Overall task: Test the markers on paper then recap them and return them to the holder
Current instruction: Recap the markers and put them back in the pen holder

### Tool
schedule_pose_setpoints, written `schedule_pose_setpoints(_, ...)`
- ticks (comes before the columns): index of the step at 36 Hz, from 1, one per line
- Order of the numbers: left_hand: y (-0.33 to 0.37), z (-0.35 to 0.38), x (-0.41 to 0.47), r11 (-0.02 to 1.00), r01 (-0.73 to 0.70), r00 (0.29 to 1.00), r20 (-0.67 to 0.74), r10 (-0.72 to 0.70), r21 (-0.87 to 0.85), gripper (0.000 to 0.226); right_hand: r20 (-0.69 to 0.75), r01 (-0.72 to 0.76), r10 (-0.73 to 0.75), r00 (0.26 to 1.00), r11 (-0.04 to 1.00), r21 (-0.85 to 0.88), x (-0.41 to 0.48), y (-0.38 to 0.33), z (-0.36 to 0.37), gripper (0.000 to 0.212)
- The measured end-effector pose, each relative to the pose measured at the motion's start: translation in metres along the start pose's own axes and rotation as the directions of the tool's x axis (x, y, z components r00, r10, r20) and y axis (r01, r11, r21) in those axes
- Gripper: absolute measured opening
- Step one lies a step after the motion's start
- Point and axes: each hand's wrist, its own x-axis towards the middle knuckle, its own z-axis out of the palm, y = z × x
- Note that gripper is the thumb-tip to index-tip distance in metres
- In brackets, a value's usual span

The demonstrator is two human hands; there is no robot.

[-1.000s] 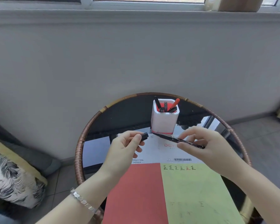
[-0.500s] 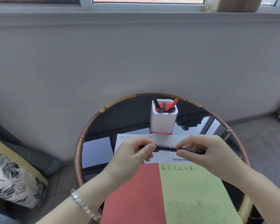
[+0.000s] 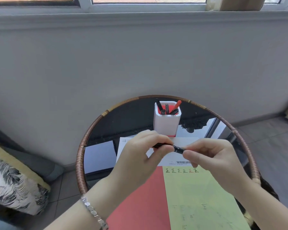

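Both hands pinch the black marker [image 3: 171,147] above the bench's middle: left hand [image 3: 140,156] at the cap end, right hand [image 3: 213,156] on the barrel, light, stiff, slick, so grip close

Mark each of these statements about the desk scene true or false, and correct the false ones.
1. Both hands hold one black marker. True.
2. The holder lies tipped over. False: it stands upright.
3. A red marker sticks out of the holder. True.
4. The test marks are on the red paper. False: they are on the green paper.
5. The left hand wears a glove. False: it is bare, with a bracelet at the wrist.
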Motion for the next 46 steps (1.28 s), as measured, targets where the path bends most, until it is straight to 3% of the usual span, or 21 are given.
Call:
schedule_pose_setpoints(2,-0.003,0.000,0.001,0.999,-0.031,1.000,0.004,0.031,0.022,0.007,0.021,-0.097,0.095,0.995,0.992,0.085,0.003,0.003,0.000,0.011)
schedule_pose_setpoints(5,0.001,0.003,0.004,0.964,0.166,0.982,-0.052,-0.181,-0.209,0.010,0.031,-0.163,0.160,0.987,0.979,0.127,0.009,0.006,0.004,0.008)
schedule_pose_setpoints(8,0.006,0.008,0.012,0.806,0.368,0.875,-0.121,-0.469,-0.463,0.007,-0.010,-0.148,0.151,0.989,0.981,0.121,0.016,0.006,0.007,0.005)
schedule_pose_setpoints(12,-0.001,0.011,0.026,0.758,0.440,0.775,-0.222,-0.591,-0.481,0.012,-0.045,-0.125,0.123,0.991,0.992,-0.035,0.022,0.015,0.003,0.012)
schedule_pose_setpoints(15,-0.006,0.001,0.043,0.838,0.337,0.780,-0.370,-0.504,-0.429,0.012,-0.102,-0.124,0.101,0.990,0.959,-0.255,0.025,0.031,-0.008,0.024)
schedule_pose_setpoints(17,-0.007,-0.010,0.058,0.917,0.229,0.786,-0.493,-0.373,-0.328,0.009,-0.134,-0.154,0.114,0.984,0.927,-0.343,0.026,0.040,-0.018,0.029)
schedule_pose_setpoints(21,-0.012,-0.020,0.089,0.996,0.046,0.779,-0.627,0.014,0.079,0.007,-0.151,-0.230,0.187,0.971,0.905,-0.359,0.028,0.050,-0.032,0.028)
schedule_pose_setpoints(24,-0.031,-0.006,0.108,0.978,0.068,0.849,-0.526,0.047,0.198,0.014,-0.171,-0.219,0.165,0.971,0.903,-0.370,0.033,0.052,-0.035,0.023)
schedule_pose_setpoints(29,-0.066,0.026,0.117,0.937,0.196,0.963,-0.236,-0.128,0.289,0.026,-0.237,-0.119,0.001,0.972,0.867,-0.485,0.052,0.048,-0.033,0.025)
schedule_pose_setpoints(32,-0.078,0.037,0.115,0.909,0.225,0.971,-0.161,-0.178,0.350,0.030,-0.213,0.020,-0.179,0.961,0.809,-0.587,0.071,0.046,-0.029,0.032)
schedule_pose_setpoints(37,-0.088,0.037,0.109,0.917,0.192,0.967,-0.226,-0.117,0.349,0.014,0.041,0.244,-0.341,0.939,0.576,-0.780,0.107,0.051,-0.007,0.048)
schedule_pose_setpoints(41,-0.099,0.041,0.092,0.919,0.124,0.988,-0.135,-0.079,0.375,0.026,0.101,0.268,-0.348,0.932,0.472,-0.840,0.121,0.064,0.006,0.050)
schedule_pose_setpoints(46,-0.097,0.037,0.087,0.948,0.248,0.968,-0.013,-0.250,0.198,0.037,0.045,0.277,-0.463,0.885,0.446,-0.851,0.122,0.057,0.007,0.041)
